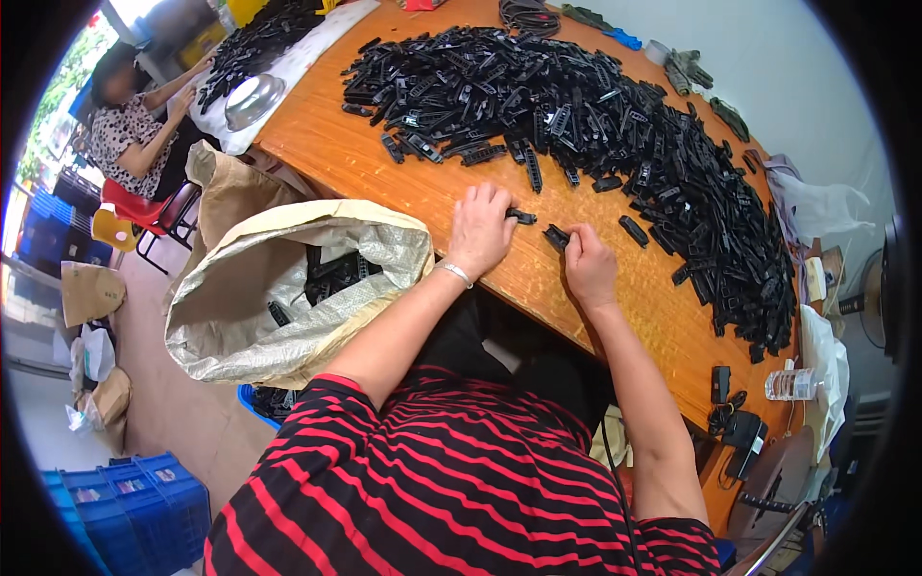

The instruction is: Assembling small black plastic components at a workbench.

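Note:
My left hand [482, 228] rests near the table's front edge, its fingers closed on a small black plastic part [521, 217] that pokes out past the fingertips. To its right, my right hand [588, 264] pinches another black plastic part [556, 237] between thumb and fingers. A short gap separates the two parts. Beyond both hands, a large heap of similar black parts [519, 91] curves over the wooden table [423, 192]. One loose part [634, 230] lies just right of my right hand.
An open lined sack [206, 331] with black parts inside stands left of my left arm. At far left a person [134, 134] sits by a second heap [254, 48] and a metal bowl [254, 101]. A plastic bottle [792, 384] and a black adapter [744, 429] lie at right. Blue crates [144, 499] stand lower left.

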The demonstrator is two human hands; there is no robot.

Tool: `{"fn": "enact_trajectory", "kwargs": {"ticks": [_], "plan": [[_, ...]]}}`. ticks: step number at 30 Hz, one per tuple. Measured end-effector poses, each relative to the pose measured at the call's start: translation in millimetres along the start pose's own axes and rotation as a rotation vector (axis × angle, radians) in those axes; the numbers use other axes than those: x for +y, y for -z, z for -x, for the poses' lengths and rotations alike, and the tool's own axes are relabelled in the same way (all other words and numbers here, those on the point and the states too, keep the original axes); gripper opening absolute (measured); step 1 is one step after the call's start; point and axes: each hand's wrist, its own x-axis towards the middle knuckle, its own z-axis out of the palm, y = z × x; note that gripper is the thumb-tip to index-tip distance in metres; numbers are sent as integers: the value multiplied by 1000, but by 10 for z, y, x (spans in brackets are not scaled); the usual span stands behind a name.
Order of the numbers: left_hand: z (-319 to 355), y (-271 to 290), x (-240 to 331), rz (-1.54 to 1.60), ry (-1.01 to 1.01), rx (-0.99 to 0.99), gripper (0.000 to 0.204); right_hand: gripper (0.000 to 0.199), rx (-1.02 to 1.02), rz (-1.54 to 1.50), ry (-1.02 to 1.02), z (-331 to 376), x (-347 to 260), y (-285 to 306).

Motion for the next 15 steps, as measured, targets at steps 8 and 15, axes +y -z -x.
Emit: {"fn": "enact_trajectory", "kwargs": {"ticks": [8, 15], "plan": [[-10, -6, -11, -4, -10, 6, 21, 13, 11, -12, -25, -16, 2, -6], [-17, -9, -17, -14, 1, -10, 22, 13, 20, -11, -12, -21, -13, -1]]}}
